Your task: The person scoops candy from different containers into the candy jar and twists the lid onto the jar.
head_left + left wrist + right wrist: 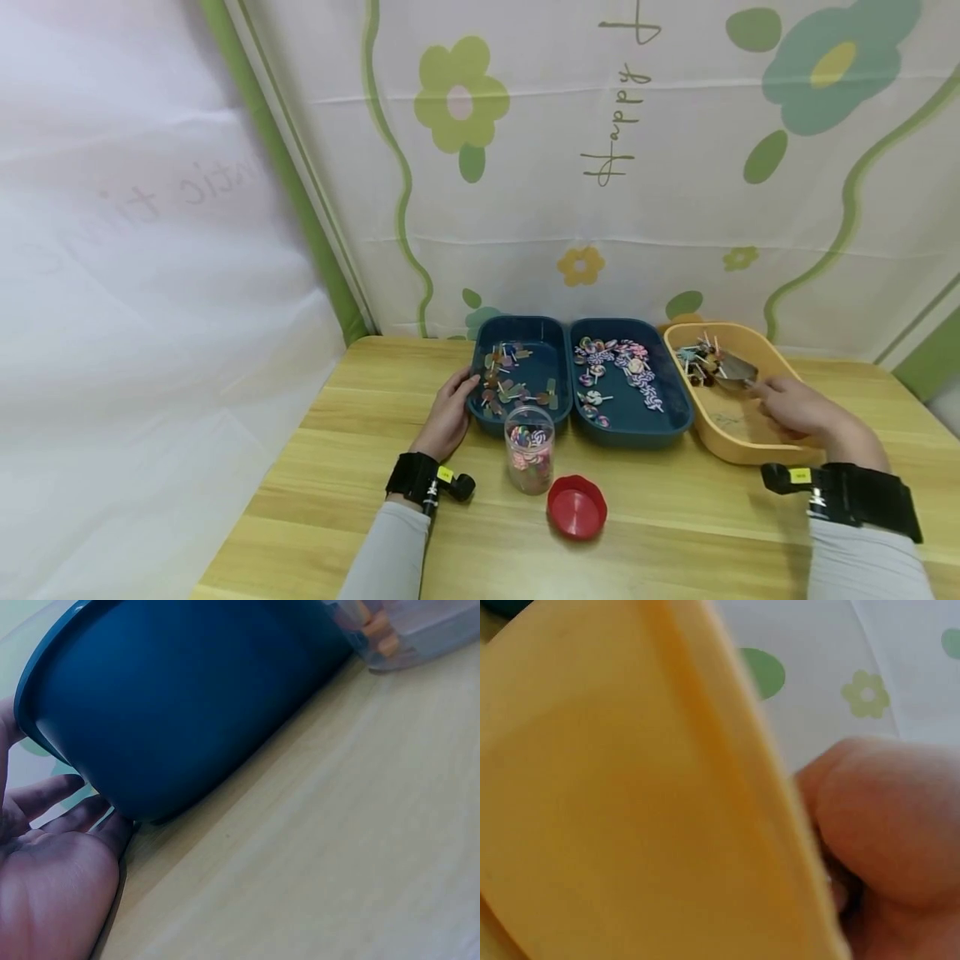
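Note:
My right hand [795,408] reaches over the yellow tray [798,454] and grips a metal scoop [737,369]. The scoop's head is beside a heap of small candy-shaped pieces on sticks [697,360] at the tray's far left. In the right wrist view, the tray's wall hides the scoop and most of the fingers. My left hand [447,414] rests at the left side of a dark blue tray [542,329], its fingers [49,793] extended against the outer wall. That tray contains several small popsicle-shaped pieces [513,392].
A second blue tray [622,421] with swirl lollipop pieces [637,367] stands between the other two. In front is a clear jar [530,467], partly filled with colourful pieces, beside a red lid [577,508]. A printed curtain [525,208] hangs behind the wooden table [322,492].

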`<state>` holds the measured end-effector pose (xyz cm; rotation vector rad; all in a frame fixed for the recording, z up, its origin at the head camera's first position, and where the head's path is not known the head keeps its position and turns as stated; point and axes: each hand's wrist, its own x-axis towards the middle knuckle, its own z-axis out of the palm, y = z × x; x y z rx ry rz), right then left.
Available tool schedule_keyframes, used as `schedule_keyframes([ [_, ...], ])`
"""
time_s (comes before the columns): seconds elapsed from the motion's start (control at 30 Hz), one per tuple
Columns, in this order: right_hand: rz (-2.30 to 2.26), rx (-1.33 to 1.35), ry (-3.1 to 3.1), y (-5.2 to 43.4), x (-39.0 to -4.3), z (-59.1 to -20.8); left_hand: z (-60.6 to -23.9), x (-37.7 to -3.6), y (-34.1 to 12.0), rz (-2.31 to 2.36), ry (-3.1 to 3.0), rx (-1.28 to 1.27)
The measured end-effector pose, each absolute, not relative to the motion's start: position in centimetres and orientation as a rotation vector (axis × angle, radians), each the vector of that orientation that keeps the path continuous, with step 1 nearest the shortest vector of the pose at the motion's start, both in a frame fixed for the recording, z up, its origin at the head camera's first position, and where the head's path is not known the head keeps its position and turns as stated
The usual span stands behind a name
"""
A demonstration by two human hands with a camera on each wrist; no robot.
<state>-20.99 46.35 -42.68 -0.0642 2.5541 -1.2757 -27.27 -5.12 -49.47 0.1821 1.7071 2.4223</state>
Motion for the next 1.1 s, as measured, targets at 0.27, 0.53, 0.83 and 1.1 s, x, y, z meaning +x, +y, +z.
schedule_keyframes([
  [0.27,-1.381,-0.137,2.452,45.5,-21.6,-44.1,-49.4,-27.0,-5.1,2.425,1.692,0.187],
  [0.53,-1.372,-0.124,2.393,44.6,-21.9,-44.5,-49.4,-27.0,-5.2,2.421,1.706,0.178],
  [0.83,-1.428,-0.187,2.307,44.8,-22.1,-44.6,-49.5,-27.0,-5.1,2.428,1.717,0.174],
  [1.1,-1.517,-0.385,2.348,45.5,-21.1,-41.7,-49.4,-27.0,-5.1,2.424,1.716,0.160],
])
